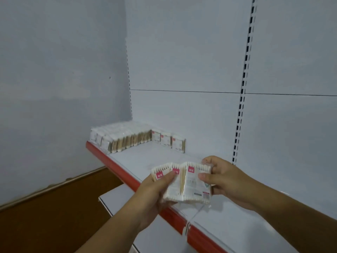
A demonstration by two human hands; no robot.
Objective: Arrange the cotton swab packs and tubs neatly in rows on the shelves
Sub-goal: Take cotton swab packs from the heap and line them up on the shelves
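Above the red front edge (113,165) of the white shelf (155,156), both hands hold a fan of three cotton swab packs (179,183) — each clear-wrapped, with a pink label at its upper left corner. The packs overlap and stand roughly upright.

- Left hand (153,190): fingers curled under the two left packs, thumb pressed across their faces.
- Right hand (226,181): thumb on the face of the rightmost pack, fingers wrapped behind its right side.

At the far left end of the red front edge, a dense row of packs (118,139) stands on edge, running from that edge back to the rear panel (182,61). Behind the red front edge, along the rear panel, three more packs (168,139) stand in a line, labels facing forward — they adjoin the back of the dense row.

A slotted upright (243,92) rises behind the red front edge, right of the three packs. A small white tag (186,230) hangs on the red front edge, below the held fan. Below that edge, a lower white shelf (113,198) and brown floor (54,216) are visible.
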